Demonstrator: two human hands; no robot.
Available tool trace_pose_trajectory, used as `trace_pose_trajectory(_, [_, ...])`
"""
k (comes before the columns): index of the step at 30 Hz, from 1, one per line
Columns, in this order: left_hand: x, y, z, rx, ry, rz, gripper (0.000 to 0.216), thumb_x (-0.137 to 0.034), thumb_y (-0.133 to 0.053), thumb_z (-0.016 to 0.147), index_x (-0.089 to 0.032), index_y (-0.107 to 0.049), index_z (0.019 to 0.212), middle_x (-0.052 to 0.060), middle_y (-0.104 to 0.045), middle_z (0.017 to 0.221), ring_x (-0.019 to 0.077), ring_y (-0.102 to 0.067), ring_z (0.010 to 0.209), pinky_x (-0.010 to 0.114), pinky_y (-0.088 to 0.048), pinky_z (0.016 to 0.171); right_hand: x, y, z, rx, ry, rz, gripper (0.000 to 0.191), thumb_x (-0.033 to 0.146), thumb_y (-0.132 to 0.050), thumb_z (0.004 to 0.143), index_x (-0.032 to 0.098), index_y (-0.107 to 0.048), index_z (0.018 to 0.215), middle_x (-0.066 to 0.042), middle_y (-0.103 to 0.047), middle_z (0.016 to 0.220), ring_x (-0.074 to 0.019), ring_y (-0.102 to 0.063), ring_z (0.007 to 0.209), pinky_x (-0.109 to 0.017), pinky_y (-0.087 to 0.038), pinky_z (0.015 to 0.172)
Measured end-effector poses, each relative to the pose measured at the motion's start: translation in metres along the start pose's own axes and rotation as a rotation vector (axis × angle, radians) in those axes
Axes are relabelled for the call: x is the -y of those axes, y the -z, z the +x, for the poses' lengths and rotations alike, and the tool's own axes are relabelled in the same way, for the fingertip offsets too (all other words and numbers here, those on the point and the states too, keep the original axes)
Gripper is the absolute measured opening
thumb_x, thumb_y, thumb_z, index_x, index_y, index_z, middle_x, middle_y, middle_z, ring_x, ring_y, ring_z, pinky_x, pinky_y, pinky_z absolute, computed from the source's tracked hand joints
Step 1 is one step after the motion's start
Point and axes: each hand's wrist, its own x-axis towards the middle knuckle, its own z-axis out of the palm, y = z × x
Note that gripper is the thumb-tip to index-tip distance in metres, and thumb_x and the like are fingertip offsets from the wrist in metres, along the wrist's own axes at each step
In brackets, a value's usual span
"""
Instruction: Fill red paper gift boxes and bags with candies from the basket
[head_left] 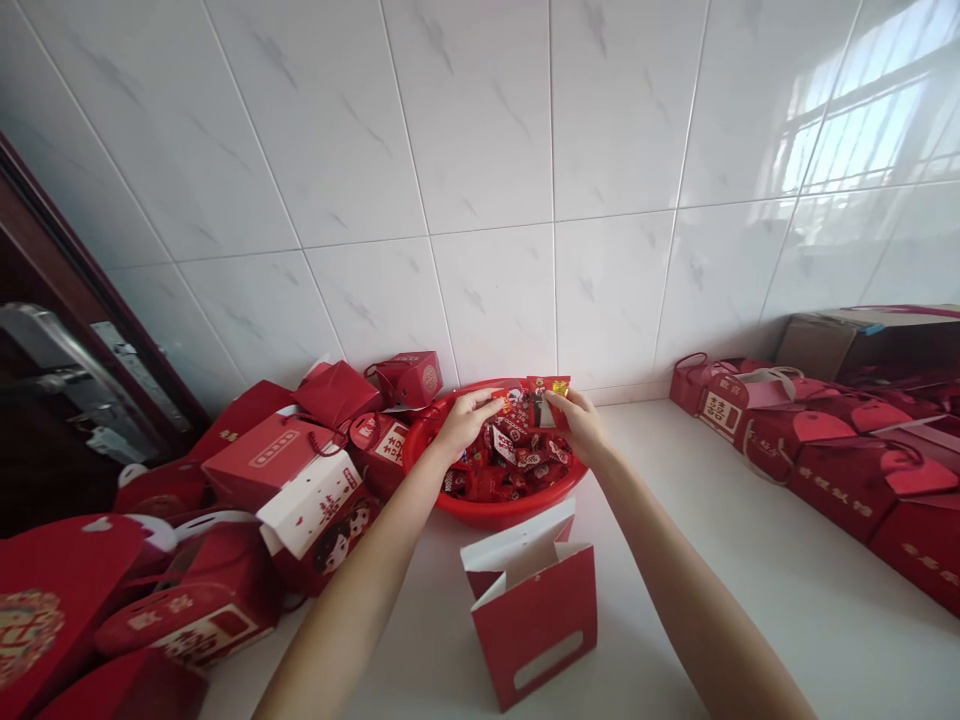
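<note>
A red plastic basin (491,514) holds many small red wrapped candies (525,455). Over its far left part, my left hand (466,424) is closed, with thumb and fingers pinching a small red wrapped packet (504,399). My right hand (585,428), above the basin's right side, grips a red snack packet (553,392) with a yellow patch at its top corner. Between my forearms, in front of the basin, a red paper gift box (536,625) stands upright with its top flaps open. Neither hand touches the box.
Many red gift boxes (262,455) are piled on the left, beside a dark door with a metal handle (56,365). More closed red boxes (832,470) stand in rows at right, near a cardboard box (847,345). A tiled wall (491,290) rises behind the white surface (660,500).
</note>
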Motion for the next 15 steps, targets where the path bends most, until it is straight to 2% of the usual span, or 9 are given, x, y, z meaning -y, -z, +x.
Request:
trace_pose_trajectory(5, [-0.001, -0.001, -0.001, -0.030, -0.019, 0.230, 0.033, -0.024, -0.056, 0.083, -0.013, -0.071, 0.111, 0.009, -0.073, 0.116, 0.0247, -0.063, 0.113, 0.036, -0.047, 0.101, 0.000, 0.001, -0.001, 0.024, -0.010, -0.051, 0.011, 0.023, -0.076, 0.072, 0.020, -0.067, 0.077, 0.001, -0.073, 0.070, -0.0163, -0.068, 0.060, -0.027, -0.059, 0.054])
trace_pose_trajectory(9, [0.000, -0.001, 0.000, -0.036, 0.082, 0.451, 0.030, -0.020, -0.048, 0.083, -0.013, -0.074, 0.098, 0.006, -0.076, 0.094, 0.0256, -0.067, 0.099, 0.036, -0.051, 0.091, 0.001, -0.001, -0.001, -0.017, 0.012, -0.022, 0.012, 0.023, -0.077, 0.070, 0.019, -0.067, 0.076, 0.001, -0.072, 0.066, -0.0157, -0.067, 0.058, -0.027, -0.060, 0.057])
trace_pose_trajectory(12, [0.003, -0.004, -0.002, 0.063, 0.078, 0.563, 0.031, -0.015, -0.046, 0.082, -0.014, -0.074, 0.094, 0.005, -0.076, 0.093, 0.0234, -0.068, 0.093, 0.033, -0.051, 0.087, 0.002, -0.002, -0.001, -0.058, 0.017, -0.002, 0.011, 0.021, -0.077, 0.070, 0.018, -0.067, 0.075, 0.001, -0.072, 0.065, -0.0152, -0.067, 0.056, -0.026, -0.058, 0.056])
trace_pose_trajectory(15, [0.005, -0.014, -0.004, 0.246, -0.004, 0.633, 0.033, -0.010, -0.045, 0.080, -0.017, -0.075, 0.092, 0.004, -0.077, 0.100, 0.0204, -0.068, 0.097, 0.028, -0.049, 0.089, 0.002, -0.001, 0.000, -0.083, 0.039, 0.016, 0.012, 0.022, -0.078, 0.069, 0.019, -0.067, 0.074, 0.001, -0.072, 0.066, -0.0153, -0.067, 0.058, -0.025, -0.057, 0.056])
